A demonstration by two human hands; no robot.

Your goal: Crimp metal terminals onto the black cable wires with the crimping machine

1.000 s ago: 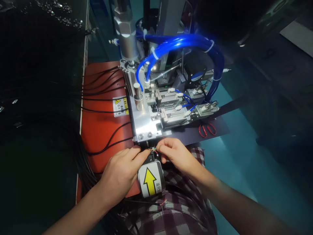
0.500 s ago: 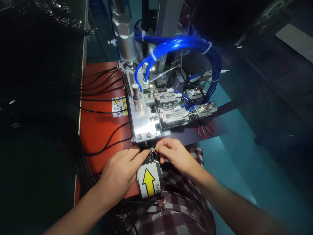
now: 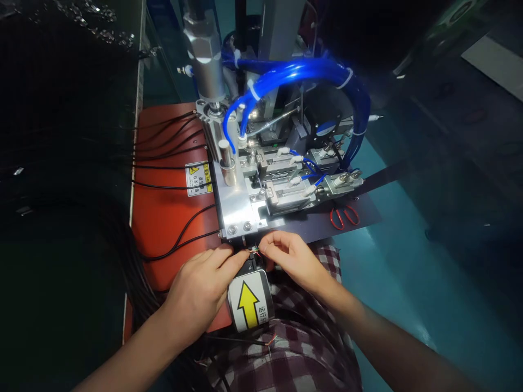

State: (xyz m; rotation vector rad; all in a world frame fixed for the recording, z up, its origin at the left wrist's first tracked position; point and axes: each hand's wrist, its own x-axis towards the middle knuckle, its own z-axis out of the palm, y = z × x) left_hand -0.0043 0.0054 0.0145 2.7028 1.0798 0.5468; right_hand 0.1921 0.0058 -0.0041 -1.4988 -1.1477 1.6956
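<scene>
- At the far left, a bundle of dark cables [image 3: 137, 277] hangs past the edge of an orange-red panel [image 3: 161, 218].
- Thin black leads [image 3: 171, 185] run across that panel towards the machine, beside a yellow-and-white warning label [image 3: 199, 178].
- The left hand [image 3: 204, 280] reaches in over the panel's near part, back of the hand up, thumb and forefinger pinching one end of some fine coloured wires.
- Behind it stands a silver column [image 3: 206, 60], with a bright metal plate [image 3: 237, 207] bolted below and in front of it.
- Just under the left hand's fingertips sits a rounded cover [image 3: 250, 302] bearing a yellow arrow.
- The fine coloured wires [image 3: 254, 250] lie between the two hands, just in front of the metal plate and above the cover; their exact joining is too small to tell.
- Below the cover, a black cable [image 3: 241, 340] ends in bared reddish strands.
- The right hand [image 3: 290, 256] comes from the other side, thumb and forefinger closed together on the wires' other end.
- A checked cloth [image 3: 294, 354] covers the lap beneath.
- Farther back, blue tubes [image 3: 304, 68] arch over silver actuator blocks [image 3: 288, 201].
- Right of these blocks, red loop handles [image 3: 335, 219] rest on a dark board [image 3: 363, 215].
</scene>
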